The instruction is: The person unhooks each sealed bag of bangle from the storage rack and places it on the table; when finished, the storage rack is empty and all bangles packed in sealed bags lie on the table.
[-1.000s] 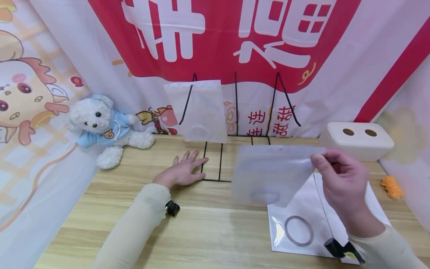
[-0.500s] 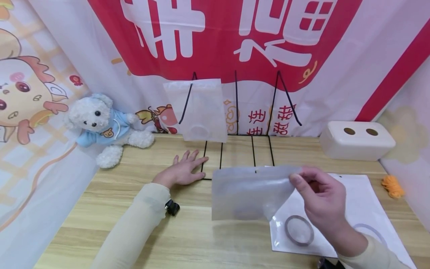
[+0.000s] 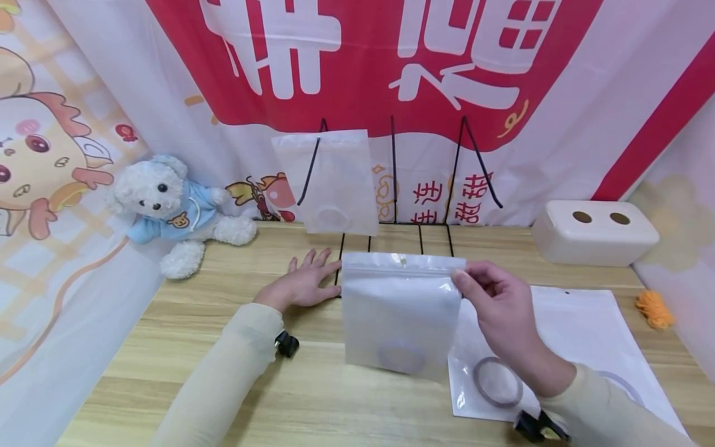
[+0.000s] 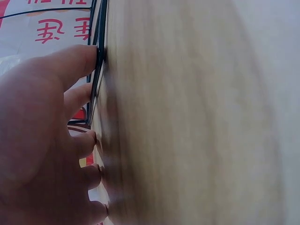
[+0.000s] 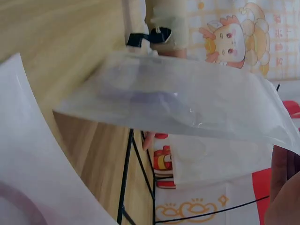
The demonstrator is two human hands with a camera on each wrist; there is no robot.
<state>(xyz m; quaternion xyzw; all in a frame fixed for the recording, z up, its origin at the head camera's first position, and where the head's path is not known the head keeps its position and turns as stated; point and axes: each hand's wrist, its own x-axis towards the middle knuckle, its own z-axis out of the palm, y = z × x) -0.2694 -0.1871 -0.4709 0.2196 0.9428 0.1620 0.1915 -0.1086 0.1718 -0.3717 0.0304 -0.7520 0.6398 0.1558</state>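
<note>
My right hand [image 3: 505, 320] pinches the upper right corner of a white zip bag [image 3: 399, 310], which hangs upright above the table. A ring-shaped thing shows faintly through its lower part, and a small hole sits in its top strip. In the right wrist view the same bag [image 5: 197, 101] spans much of the picture. My left hand [image 3: 301, 284] lies with fingers spread at the left side of the black wire rack [image 3: 394, 174]; thumb and forefinger touch the base wire. A similar bag [image 3: 341, 186] hangs on the rack's left hook.
More white bags [image 3: 581, 329] with ring shapes lie on the table at right. Behind them stand a white box [image 3: 594, 236] with two holes and a bundle of orange yarn [image 3: 655, 309]. A white teddy bear [image 3: 173, 205] sits at back left, before a printed curtain.
My right hand has moved left with the zip bag, away from the bags on the table. The bag has turned its front toward me. My left hand has stayed put.
</note>
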